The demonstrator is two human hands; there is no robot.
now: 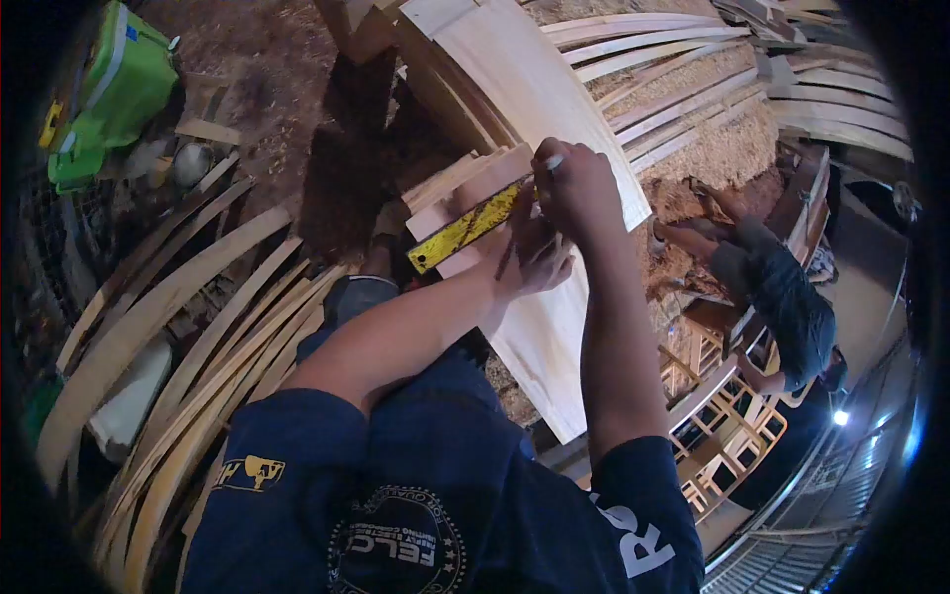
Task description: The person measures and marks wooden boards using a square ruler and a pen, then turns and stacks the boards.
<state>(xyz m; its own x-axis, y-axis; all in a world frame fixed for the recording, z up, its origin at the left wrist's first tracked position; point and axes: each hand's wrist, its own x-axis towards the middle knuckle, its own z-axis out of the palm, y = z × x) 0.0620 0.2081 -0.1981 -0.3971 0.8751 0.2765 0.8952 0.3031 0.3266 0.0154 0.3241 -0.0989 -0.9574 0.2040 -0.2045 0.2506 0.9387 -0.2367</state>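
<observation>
A yellow, worn, flat-bladed tool [465, 230] lies slantwise across a short wooden block [473, 188]. My left hand [535, 259] is at the right end of the yellow tool and presses on it, its fingers partly hidden. Just above, my right hand [578, 188] is closed in a fist around a small object whose pale tip shows near the thumb; I cannot make out what it is. Under both hands runs a long pale board [539, 356], which reaches from the top of the view down to the lower middle.
Long curved wood strips [228, 346] lie on the left, near a green container [124, 89]. More strips [683, 99] and sawdust are at the upper right. Another person [787, 297] bends over at the right, beside wooden frames [727, 436].
</observation>
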